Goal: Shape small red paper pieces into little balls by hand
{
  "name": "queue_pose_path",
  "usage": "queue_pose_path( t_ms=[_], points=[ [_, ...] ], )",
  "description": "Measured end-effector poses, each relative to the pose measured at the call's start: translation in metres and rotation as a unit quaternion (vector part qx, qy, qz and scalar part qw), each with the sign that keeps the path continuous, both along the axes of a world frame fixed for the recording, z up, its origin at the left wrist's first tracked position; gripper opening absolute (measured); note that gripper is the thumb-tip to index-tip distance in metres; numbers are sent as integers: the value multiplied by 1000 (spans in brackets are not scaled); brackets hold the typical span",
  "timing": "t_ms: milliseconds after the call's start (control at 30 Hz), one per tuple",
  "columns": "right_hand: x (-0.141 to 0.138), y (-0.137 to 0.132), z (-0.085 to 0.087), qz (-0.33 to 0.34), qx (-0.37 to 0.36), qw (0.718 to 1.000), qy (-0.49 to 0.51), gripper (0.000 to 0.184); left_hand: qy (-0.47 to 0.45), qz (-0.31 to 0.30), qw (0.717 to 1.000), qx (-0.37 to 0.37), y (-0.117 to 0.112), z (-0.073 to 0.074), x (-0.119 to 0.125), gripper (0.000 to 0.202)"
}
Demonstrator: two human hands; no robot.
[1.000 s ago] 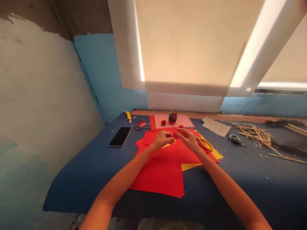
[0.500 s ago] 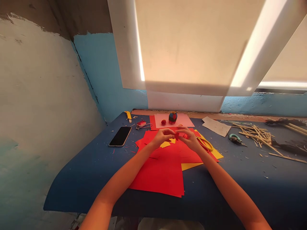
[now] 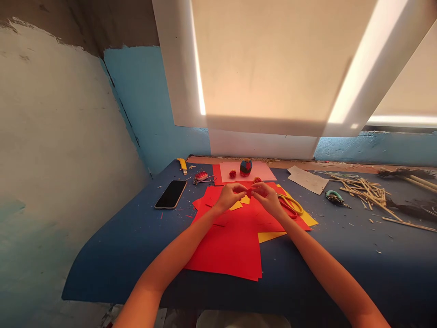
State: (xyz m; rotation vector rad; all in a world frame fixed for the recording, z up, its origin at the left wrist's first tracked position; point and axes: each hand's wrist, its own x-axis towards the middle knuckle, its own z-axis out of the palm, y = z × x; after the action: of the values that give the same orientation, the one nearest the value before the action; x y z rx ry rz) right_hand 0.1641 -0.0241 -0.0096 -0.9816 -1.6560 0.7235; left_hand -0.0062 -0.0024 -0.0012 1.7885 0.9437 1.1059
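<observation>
A small piece of red paper (image 3: pixel 249 193) is pinched between my two hands, above a pile of coloured sheets. My left hand (image 3: pixel 231 196) grips its left side and my right hand (image 3: pixel 266 196) its right side, fingertips almost meeting. Beneath them lie large red paper sheets (image 3: pixel 232 246) with yellow paper (image 3: pixel 271 237) sticking out from under. Yellow-handled scissors (image 3: pixel 293 205) rest beside my right hand. Just behind the hands, a little red ball (image 3: pixel 256 180) and another red ball (image 3: pixel 232 174) sit near a small blue, red and green pot (image 3: pixel 246 167) on a pale sheet.
On the left are a phone (image 3: pixel 171 194), a yellow box cutter (image 3: pixel 183 166) and a red item with a wire loop (image 3: pixel 201 176). To the right lie a loose sheet (image 3: pixel 307 180), teal-handled pliers (image 3: pixel 335 198) and scattered thin sticks (image 3: pixel 365 191). Paper scraps dot the blue table (image 3: pixel 123 246).
My right hand has shifted slightly, its fingers now closed more tightly on the red paper piece. The red ball behind it and more of the scissors have come into sight.
</observation>
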Motion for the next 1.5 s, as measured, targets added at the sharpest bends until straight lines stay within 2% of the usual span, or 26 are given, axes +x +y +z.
queue_pose_path(
  t_ms=[233, 433, 600, 700, 867, 1033, 1267, 1500],
  points=[
    [0, -2, 3, -39, 37, 996, -67, 18, 34, 3, 999, 18, -1, 3, -1, 11],
    [-1, -1, 0, 6, 22, 998, -52, 26, 22, 0, 1000, 18, -2, 1, -1, 12],
    [1, 2, -5, 40, 4, 998, -56, 27, 106, -40, 992, 57, 0, 1, -3, 17],
    [3, 1, -2, 50, -12, 997, -52, 31, 136, -40, 987, 77, 1, 2, -6, 20],
    [4, -1, 4, 55, -48, 997, -16, 38, 107, -35, 993, 43, 1, 4, -7, 24],
    [3, 1, 2, 55, -67, 996, 16, 44, 121, -30, 992, 27, 2, 3, -7, 26],
    [2, 4, -3, 29, -34, 999, 19, 58, 136, -36, 990, 7, 6, -2, -8, 31],
    [2, 5, -6, 5, -12, 1000, 18, 50, 128, -70, 989, -3, 7, -1, -9, 26]
  ],
)
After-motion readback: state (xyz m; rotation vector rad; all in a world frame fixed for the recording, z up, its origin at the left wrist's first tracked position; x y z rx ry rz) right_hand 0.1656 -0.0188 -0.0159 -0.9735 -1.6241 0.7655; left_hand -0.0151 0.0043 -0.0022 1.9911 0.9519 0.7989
